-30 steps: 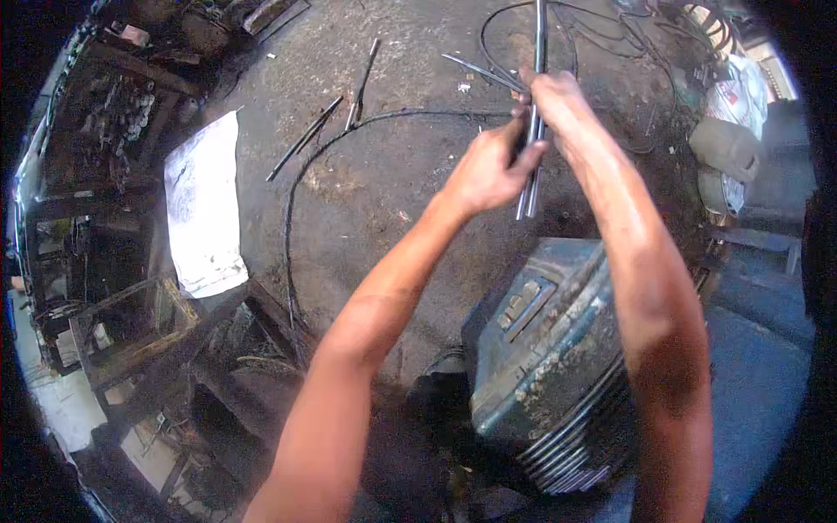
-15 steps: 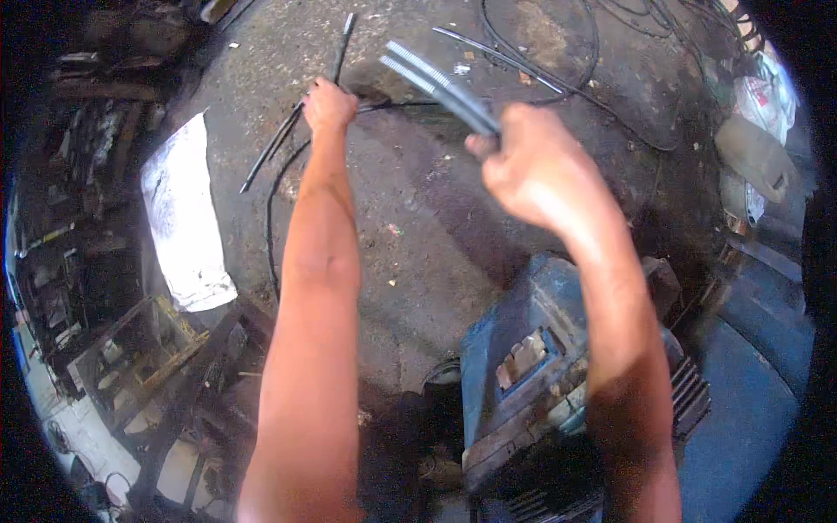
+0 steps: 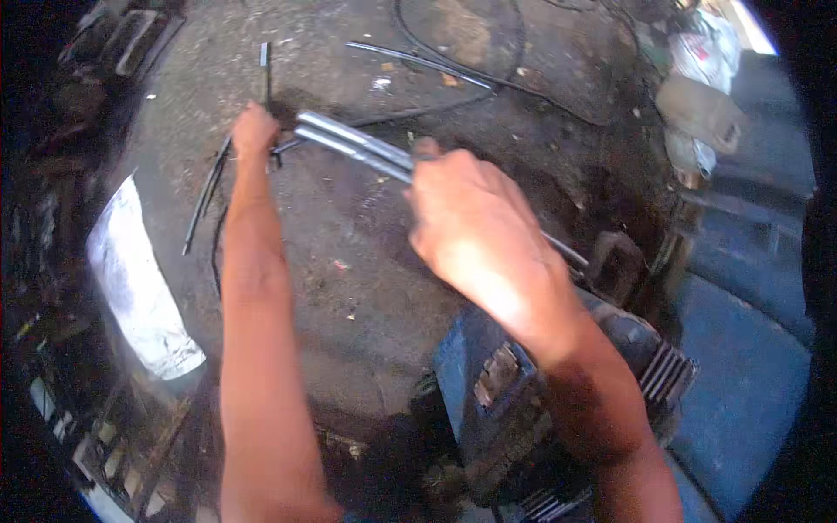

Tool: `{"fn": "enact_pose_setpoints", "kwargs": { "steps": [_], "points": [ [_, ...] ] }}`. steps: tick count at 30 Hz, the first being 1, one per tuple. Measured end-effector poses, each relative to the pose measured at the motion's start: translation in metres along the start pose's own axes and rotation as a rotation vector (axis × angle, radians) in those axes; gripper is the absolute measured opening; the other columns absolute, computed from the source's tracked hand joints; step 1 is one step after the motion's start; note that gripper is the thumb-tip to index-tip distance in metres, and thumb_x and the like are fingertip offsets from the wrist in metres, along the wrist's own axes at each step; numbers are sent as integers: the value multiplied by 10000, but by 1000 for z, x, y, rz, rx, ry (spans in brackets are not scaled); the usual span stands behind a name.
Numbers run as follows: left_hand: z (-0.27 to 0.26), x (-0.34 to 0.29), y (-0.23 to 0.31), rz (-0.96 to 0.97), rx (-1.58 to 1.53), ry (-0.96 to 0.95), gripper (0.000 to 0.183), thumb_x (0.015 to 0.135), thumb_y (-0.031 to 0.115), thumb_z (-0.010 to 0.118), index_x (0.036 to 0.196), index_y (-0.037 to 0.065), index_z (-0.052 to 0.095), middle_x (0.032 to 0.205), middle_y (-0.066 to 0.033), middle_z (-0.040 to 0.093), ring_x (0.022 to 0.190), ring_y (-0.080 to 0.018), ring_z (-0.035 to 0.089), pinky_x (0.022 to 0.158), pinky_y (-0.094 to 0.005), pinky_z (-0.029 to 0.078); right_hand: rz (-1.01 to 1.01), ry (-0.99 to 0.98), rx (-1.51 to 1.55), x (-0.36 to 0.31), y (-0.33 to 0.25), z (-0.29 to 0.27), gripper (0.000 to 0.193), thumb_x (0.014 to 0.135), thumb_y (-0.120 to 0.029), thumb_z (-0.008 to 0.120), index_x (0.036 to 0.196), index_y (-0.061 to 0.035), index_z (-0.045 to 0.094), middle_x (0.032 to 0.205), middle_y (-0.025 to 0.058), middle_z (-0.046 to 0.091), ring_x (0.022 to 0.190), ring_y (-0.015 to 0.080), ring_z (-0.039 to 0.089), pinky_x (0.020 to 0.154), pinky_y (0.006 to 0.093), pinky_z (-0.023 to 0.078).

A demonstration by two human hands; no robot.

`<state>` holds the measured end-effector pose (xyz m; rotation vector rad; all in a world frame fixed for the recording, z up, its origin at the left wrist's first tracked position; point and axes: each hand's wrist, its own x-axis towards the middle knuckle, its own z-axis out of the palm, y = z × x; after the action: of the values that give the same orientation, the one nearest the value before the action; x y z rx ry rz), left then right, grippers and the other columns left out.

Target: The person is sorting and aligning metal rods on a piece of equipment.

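Note:
My right hand [image 3: 471,205] is closed round two shiny metal rods [image 3: 353,144], held side by side above the floor. Their smooth ends point to the upper left, and a thin metal length shows behind the hand at the lower right. Farther left, my left hand [image 3: 255,131] reaches down with its fingers curled round dark thin rods [image 3: 207,199] at floor level. One dark rod [image 3: 266,70] with a lighter tip sticks out beyond that hand. A black cable [image 3: 384,116] runs along the floor close by. The left fingertips are hidden.
Another thin metal rod [image 3: 418,64] lies on the dirty floor [image 3: 349,253] beside the cable loops. A white sheet [image 3: 139,279] is at the left. Below my right arm stands a blue machine [image 3: 453,353] with a finned part. Plastic bags [image 3: 704,57] and a dull jug [image 3: 697,113] are far right.
The view has shifted, so the scene sits farther left and lower. The rods in my right hand now show smooth ends where threaded ends showed before. My left hand stays at the dark rods.

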<state>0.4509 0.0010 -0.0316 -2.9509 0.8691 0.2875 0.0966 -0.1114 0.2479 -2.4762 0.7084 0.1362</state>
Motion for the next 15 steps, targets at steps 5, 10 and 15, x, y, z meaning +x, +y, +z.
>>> {"fn": "enact_pose_setpoints", "kwargs": {
  "steps": [5, 10, 15],
  "points": [
    [-25, -69, 10, 51, 55, -53, 334, 806, 236, 563, 1018, -17, 614, 1008, -231, 659, 1006, -419, 614, 838, -493, 498, 28, -78, 23, -4, 11, 4, 274, 863, -7, 481, 1070, 160, 548, 736, 269, 614, 701, 393, 650, 603, 475, 513],
    [-36, -89, -45, 74, 338, 113, 575, 852, 393, 590, 1221, -32, 472, 1225, -244, 560, 1153, -453, 515, 936, -543, 431, -36, 51, 34, -12, 5, 8, 120, 773, -28, 575, 846, 9, 662, 811, 187, 675, 749, 327, 686, 670, 416, 554],
    [21, -63, -93, -36, 13, -141, 621, 837, 282, 619, 1330, -7, 377, 1295, -258, 487, 1210, -458, 450, 1004, -537, 377, 6, -90, 16, -10, 3, 11, 122, 768, -63, 622, 864, -20, 684, 846, 152, 685, 802, 306, 688, 677, 389, 557]
  ]
}}
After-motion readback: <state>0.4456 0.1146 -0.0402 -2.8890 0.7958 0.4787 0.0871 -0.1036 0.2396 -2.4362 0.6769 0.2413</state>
